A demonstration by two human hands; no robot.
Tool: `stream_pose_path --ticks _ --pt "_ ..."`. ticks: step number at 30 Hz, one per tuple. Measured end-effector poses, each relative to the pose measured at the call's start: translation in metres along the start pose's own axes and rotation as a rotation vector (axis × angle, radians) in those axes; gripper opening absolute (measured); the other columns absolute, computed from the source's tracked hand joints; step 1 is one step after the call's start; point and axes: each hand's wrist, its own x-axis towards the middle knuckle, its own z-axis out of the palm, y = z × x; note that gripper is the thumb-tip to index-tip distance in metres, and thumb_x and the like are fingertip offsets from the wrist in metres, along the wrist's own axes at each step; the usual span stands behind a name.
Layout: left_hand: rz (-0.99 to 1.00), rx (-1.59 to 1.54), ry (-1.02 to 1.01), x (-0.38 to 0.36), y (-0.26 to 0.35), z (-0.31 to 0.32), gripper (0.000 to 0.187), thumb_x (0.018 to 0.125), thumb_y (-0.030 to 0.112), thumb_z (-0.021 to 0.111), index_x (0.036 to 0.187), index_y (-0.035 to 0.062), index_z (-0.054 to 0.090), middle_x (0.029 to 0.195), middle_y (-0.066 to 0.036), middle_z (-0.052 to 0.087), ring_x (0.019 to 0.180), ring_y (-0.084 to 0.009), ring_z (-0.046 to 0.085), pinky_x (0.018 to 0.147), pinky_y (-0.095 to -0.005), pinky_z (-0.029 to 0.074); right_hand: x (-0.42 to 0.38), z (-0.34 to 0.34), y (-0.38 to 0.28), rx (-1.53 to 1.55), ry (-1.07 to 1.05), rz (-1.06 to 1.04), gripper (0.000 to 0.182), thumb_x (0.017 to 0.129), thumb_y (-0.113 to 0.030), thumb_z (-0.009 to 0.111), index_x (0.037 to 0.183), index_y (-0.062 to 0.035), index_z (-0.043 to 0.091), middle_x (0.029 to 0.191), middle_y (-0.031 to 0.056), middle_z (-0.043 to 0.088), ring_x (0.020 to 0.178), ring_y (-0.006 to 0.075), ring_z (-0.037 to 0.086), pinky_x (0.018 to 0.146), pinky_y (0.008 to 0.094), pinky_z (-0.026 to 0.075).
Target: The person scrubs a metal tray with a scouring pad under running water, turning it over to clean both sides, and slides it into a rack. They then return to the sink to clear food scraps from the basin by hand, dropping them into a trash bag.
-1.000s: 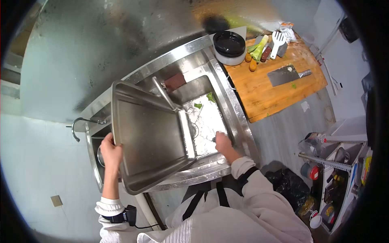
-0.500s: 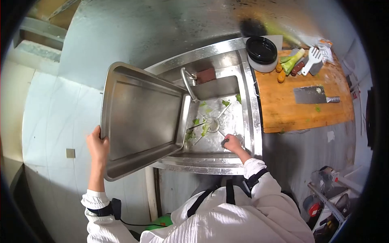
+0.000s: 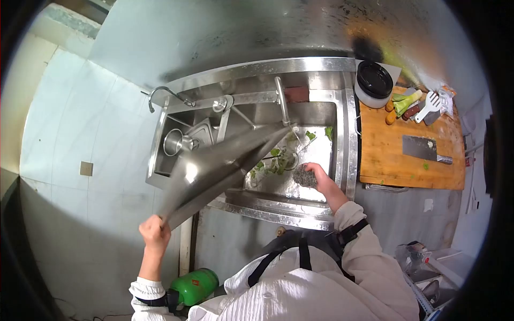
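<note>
My left hand (image 3: 155, 232) is closed on the near-left edge of a large metal tray (image 3: 214, 159), held tilted and seen almost edge-on, a little blurred. Its far corner reaches over the right sink basin (image 3: 316, 113), close under the faucet (image 3: 282, 101). In my right hand (image 3: 323, 184) is a steel wool scrubber (image 3: 304, 176), held over that basin and apart from the tray. Scraps of green leaf (image 3: 275, 160) lie on the basin floor around the drain. The tray hides part of the basin's left side.
To the left, a smaller basin holds a metal cup (image 3: 172, 142) below a curved tap (image 3: 152, 99). A cutting board (image 3: 401, 174) on the right carries a cleaver (image 3: 419, 146), a white slotted spatula (image 3: 428, 107) and vegetables. A black-lidded container (image 3: 374, 80) stands beside it. A green gas cylinder (image 3: 196, 286) is below.
The tray has swung from showing its broad inner face to nearly edge-on. My right hand has lifted the scrubber, now more visible. The view has shifted, revealing the left basin.
</note>
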Motion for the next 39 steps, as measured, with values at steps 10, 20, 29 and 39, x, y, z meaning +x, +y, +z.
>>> stream_pose_path --ticks 10,20,29,39 --pt "0.466 -0.102 -0.133 -0.076 -0.021 0.035 0.016 0.043 0.016 0.051 0.054 0.0133 0.039 0.056 0.000 0.037 0.047 -0.0141 0.040 0.038 -0.0257 0.029 -0.005 0.013 0.080 0.246 0.264 0.147 0.051 0.075 -0.043 0.065 0.111 -0.0085 0.054 0.111 0.0099 0.055 0.102 0.0281 0.051 0.088 0.0465 0.041" --pt "0.023 -0.204 -0.192 -0.180 -0.073 0.107 0.018 0.051 0.007 0.056 0.060 0.0067 0.041 0.069 -0.008 0.040 0.069 -0.0267 0.042 0.060 -0.0381 0.032 -0.031 -0.027 0.156 0.387 0.355 -0.106 0.043 0.075 -0.039 0.068 0.105 -0.0092 0.058 0.107 0.0076 0.059 0.101 0.0257 0.053 0.089 0.0477 0.040" --pt "-0.979 -0.545 -0.106 -0.258 -0.065 0.141 0.022 0.080 0.004 0.053 0.098 0.0087 0.043 0.092 -0.013 0.043 0.100 -0.0319 0.042 0.089 -0.0413 0.036 -0.054 -0.023 0.138 0.164 0.158 -0.250 0.043 0.071 -0.024 0.073 0.106 -0.0081 0.055 0.098 0.0054 0.062 0.091 0.0224 0.059 0.081 0.0393 0.049" --pt "-1.706 -1.991 0.115 -0.215 -0.030 0.234 0.051 0.094 0.043 0.027 0.121 0.0012 0.039 0.116 -0.015 0.049 0.105 -0.0267 0.051 0.093 -0.0394 0.040 -0.116 -0.048 0.105 -0.094 0.327 -0.196 0.053 0.071 -0.027 0.073 0.113 -0.0046 0.051 0.101 0.0069 0.061 0.091 0.0214 0.060 0.080 0.0373 0.050"
